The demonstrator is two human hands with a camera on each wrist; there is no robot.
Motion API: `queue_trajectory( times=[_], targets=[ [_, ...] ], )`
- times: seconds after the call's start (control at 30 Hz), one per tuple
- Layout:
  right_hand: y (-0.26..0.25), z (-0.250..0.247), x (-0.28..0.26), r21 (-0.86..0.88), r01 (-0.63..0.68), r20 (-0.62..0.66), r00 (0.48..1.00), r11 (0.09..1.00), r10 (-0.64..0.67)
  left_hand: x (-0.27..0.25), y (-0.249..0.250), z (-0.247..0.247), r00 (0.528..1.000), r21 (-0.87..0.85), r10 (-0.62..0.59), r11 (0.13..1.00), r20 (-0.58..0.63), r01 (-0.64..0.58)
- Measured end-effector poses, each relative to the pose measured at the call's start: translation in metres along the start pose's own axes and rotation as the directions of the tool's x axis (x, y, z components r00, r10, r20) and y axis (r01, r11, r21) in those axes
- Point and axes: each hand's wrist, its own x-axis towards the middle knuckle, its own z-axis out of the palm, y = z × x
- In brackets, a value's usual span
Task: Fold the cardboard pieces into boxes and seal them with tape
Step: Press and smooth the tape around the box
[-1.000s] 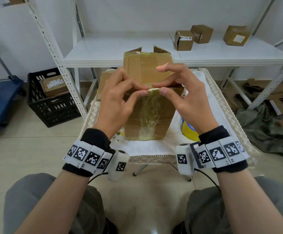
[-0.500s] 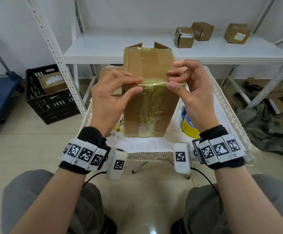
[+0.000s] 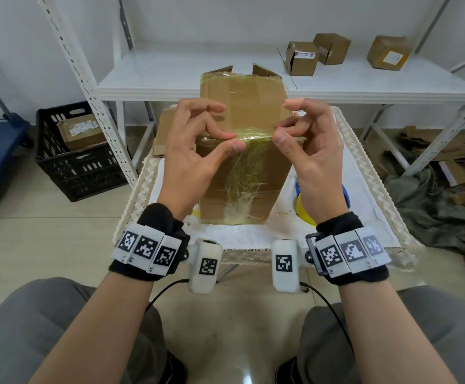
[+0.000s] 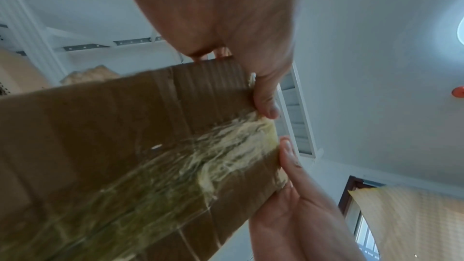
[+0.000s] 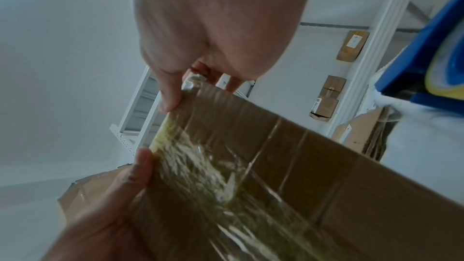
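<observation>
- A small table (image 3: 364, 173) stood before white shelves (image 3: 170, 79).
- On it, a box (image 3: 239, 173) stood tall.
- The left hand (image 3: 195, 151) and right hand (image 3: 306, 151) each pinched its taped top edge, one on either side of the tape (image 3: 253, 134).

Both hands sit on the near top edge of the box (image 3: 242, 173), the left hand (image 3: 195, 153) left of the tape (image 3: 249, 162), the right hand (image 3: 306, 151) right of it. Below them the box stands on the table (image 3: 369, 206). Under the right hand's wrist lies a tape roll (image 3: 306, 209). Left of the left hand, on the floor, a crate (image 3: 78, 164). Beyond the fingertips runs a shelf (image 3: 170, 76), with three small boxes (image 3: 302, 59) on it, beyond the right hand
</observation>
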Motion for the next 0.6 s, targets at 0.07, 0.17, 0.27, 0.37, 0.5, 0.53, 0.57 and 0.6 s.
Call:
queue_trajectory(
  times=[0.07, 0.17, 0.27, 0.37, 0.5, 0.53, 0.57, 0.6],
  targets=[
    [0.000, 0.005, 0.000, -0.021, 0.004, -0.023, 1.000, 1.000, -0.004, 0.001, 0.000, -0.001, 1.000, -0.005, 0.006, 1.000, 0.011, -0.006],
    [0.001, 0.010, 0.000, -0.039, 0.003, -0.058, 0.998, 0.999, -0.005, 0.000, 0.001, -0.001, 1.000, -0.022, -0.010, 1.000, 0.002, 0.010],
    [0.001, 0.011, -0.001, -0.018, -0.010, -0.084, 0.996, 1.000, 0.009, -0.003, 0.002, 0.000, 0.999, -0.049, -0.050, 0.998, 0.010, 0.050],
    [0.001, 0.013, -0.002, -0.012, -0.013, -0.091, 0.996, 1.000, 0.012, -0.003, 0.005, -0.005, 0.996, 0.040, -0.074, 0.997, 0.039, 0.073],
    [-0.001, 0.016, -0.002, -0.013, -0.001, -0.117, 0.993, 1.000, 0.000, 0.000, 0.014, -0.006, 0.995, 0.122, -0.062, 0.991, 0.077, 0.053],
    [-0.001, 0.017, -0.004, -0.018, 0.001, -0.132, 0.991, 1.000, -0.003, 0.001, 0.016, -0.004, 0.997, 0.132, -0.042, 0.991, 0.068, 0.033],
    [-0.001, 0.017, -0.005, -0.023, 0.003, -0.147, 0.989, 1.000, -0.006, 0.003, 0.018, -0.001, 0.998, 0.143, -0.017, 0.990, 0.053, 0.009],
    [-0.001, 0.018, -0.006, -0.026, 0.005, -0.161, 0.987, 1.000, -0.009, 0.004, 0.019, 0.003, 0.999, 0.153, 0.001, 0.988, 0.034, -0.006]
  ],
)
